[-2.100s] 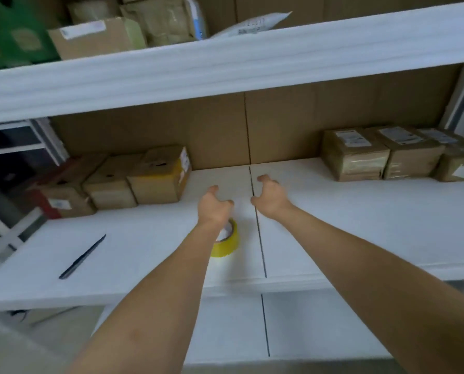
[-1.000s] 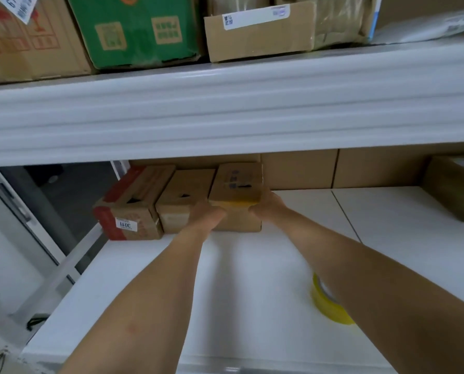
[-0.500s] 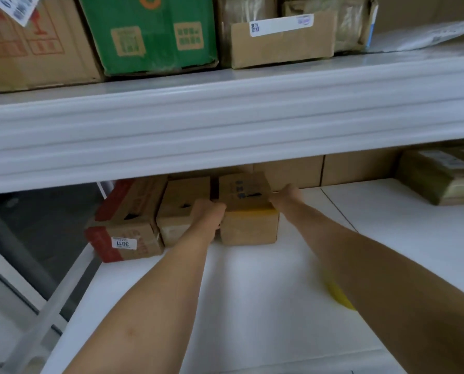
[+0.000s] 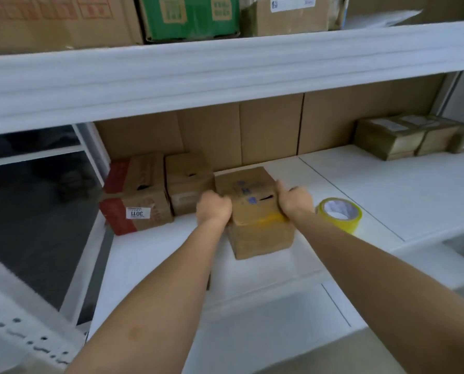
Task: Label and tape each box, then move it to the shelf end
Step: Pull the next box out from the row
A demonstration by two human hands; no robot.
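Hands, left hand (image 4: 213, 209) and right hand (image 4: 294, 202), grip holding cardboard box (image 4: 255, 211), tape roll (image 4: 339, 214) beside

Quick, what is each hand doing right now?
Left hand: fingers gripping the left side of the cardboard box.
Right hand: fingers gripping the same box's right side.

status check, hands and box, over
Left hand and right hand grip box by its sides. Tape roll just right of it.
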